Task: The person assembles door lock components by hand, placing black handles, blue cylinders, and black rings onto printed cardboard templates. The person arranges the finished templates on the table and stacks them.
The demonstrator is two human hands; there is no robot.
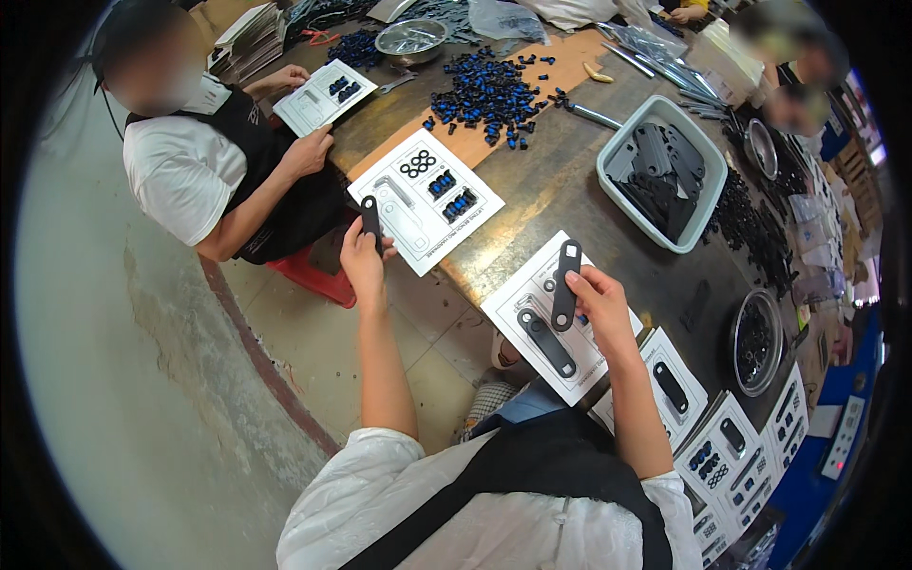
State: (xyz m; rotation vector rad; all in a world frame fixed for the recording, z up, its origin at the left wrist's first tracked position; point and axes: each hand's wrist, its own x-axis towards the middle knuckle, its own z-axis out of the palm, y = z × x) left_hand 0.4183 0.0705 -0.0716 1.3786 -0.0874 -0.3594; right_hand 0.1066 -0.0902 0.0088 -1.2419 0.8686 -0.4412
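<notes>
Workbench (560,204) – cards (427,197), tub (708,195), perhaps caps (489,95).

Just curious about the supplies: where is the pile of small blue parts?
The pile of small blue parts lies at the table's far side, between a metal bowl and a grey tub.

Left hand (364,255) covers the lower end of its black bar (370,220) — print on the white card (427,201) is too small to tell.

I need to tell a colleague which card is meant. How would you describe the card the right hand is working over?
On the wooden table, find the pale tub of black parts. Toward the person lies a white card under the right hand; it alone carries just one long black bar.
</notes>
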